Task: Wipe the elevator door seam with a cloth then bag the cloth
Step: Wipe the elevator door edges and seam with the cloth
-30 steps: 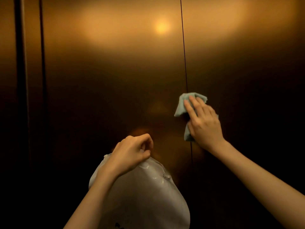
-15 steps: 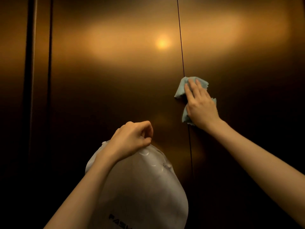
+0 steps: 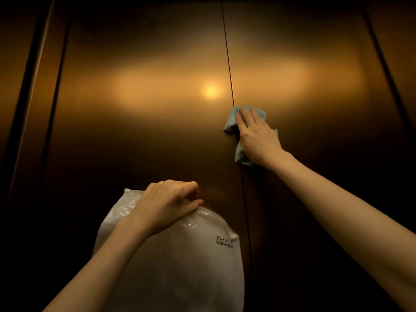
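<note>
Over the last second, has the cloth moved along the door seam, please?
Yes. The cloth under the right hand has climbed the seam, closer to the light reflection.

Brushed bronze-toned metal panels (image 3: 139,131) fill the view in a dim interior. A round glare (image 3: 211,91) from an unseen lamp sits within a broad, warm horizontal band of reflected light across the metal. Dark vertical frame edges (image 3: 29,86) run down the left side, and shadow swallows the lower corners.
</note>
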Action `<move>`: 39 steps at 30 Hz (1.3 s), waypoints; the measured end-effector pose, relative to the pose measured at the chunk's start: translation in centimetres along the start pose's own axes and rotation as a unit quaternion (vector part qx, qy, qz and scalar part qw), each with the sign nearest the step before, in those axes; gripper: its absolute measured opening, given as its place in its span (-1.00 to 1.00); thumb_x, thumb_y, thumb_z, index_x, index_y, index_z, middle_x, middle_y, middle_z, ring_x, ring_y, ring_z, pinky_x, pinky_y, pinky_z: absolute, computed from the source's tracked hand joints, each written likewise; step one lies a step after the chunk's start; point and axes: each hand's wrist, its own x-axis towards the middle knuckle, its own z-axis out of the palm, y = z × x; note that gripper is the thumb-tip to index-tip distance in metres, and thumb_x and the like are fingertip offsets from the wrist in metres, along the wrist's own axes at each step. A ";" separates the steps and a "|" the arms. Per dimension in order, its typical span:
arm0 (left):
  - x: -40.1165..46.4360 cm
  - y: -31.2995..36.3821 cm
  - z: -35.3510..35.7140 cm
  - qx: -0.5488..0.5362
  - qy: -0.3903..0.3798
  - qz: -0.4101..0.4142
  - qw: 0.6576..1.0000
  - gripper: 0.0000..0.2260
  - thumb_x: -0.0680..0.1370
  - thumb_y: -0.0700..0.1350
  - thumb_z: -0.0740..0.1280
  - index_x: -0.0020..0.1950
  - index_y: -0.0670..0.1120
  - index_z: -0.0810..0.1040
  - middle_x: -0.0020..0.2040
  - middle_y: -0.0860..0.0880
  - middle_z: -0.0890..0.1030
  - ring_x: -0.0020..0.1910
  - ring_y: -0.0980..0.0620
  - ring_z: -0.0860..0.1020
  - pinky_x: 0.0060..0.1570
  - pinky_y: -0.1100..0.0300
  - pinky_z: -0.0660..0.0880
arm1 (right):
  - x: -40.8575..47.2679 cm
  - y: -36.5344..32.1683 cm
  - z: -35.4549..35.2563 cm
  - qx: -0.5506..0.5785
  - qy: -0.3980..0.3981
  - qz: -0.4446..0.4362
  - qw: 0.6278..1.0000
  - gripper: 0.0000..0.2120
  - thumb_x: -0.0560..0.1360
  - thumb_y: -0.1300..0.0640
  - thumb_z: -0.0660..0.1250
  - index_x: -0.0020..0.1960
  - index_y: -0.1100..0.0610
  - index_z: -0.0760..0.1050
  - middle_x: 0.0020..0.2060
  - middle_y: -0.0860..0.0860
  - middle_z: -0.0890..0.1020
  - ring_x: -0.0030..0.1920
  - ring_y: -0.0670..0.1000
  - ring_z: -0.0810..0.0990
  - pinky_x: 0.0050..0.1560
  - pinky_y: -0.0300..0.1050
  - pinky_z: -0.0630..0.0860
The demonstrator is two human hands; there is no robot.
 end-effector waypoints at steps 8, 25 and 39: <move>1.2 -2.5 1.0 0.006 0.074 0.036 0.997 -0.68 0.49 0.22 0.09 -0.24 0.05 0.47 -0.35 0.13 0.53 -0.40 0.14 0.49 -0.48 0.21 0.37 | -1.7 -0.3 1.7 0.014 0.035 -0.012 0.999 -0.51 0.46 0.32 0.29 0.35 0.41 0.30 0.27 0.35 0.39 0.33 0.37 0.35 0.25 0.24 0.43; 7.6 -4.6 0.1 0.086 0.225 0.063 0.969 -0.66 0.49 0.20 0.13 -0.31 0.00 0.43 -0.40 0.08 0.50 -0.47 0.00 0.48 -0.54 0.32 0.10 | 7.8 0.9 -0.4 0.059 0.095 0.026 0.993 -0.54 0.56 0.21 0.10 0.45 0.22 0.20 0.43 0.09 0.23 0.42 0.08 0.17 0.27 -0.02 0.29; 17.9 -9.0 -3.7 0.133 0.280 0.049 0.949 -0.67 0.48 0.19 0.14 -0.36 0.01 0.43 -0.46 0.09 0.49 -0.55 0.04 0.44 -0.56 0.37 0.00 | 22.4 4.6 -1.9 0.066 0.183 0.042 0.980 -0.69 0.58 0.18 0.10 0.29 0.23 0.36 0.34 0.07 0.34 0.30 0.09 0.34 0.12 -0.03 0.37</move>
